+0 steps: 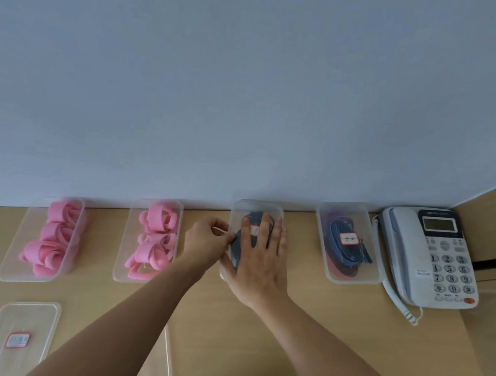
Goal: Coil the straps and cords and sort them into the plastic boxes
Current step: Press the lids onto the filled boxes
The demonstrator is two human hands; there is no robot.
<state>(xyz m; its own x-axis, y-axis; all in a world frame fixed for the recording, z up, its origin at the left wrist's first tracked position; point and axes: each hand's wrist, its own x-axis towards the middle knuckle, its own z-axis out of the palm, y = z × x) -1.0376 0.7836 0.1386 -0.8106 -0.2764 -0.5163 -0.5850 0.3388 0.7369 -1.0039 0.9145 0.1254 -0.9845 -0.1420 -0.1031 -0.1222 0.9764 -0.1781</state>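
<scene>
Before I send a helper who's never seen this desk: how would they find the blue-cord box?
Find the white telephone at the right end of the desk. The blue-cord box sits just left of it, last in the row. It is lidded; the only other lidded box lies under the right hand.

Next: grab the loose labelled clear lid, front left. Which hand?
Probably left. The left hand sits on that side, nearer the loose labelled clear plastic lid; the right hand lies flat on the lidded clear plastic box of dark straps.
</scene>
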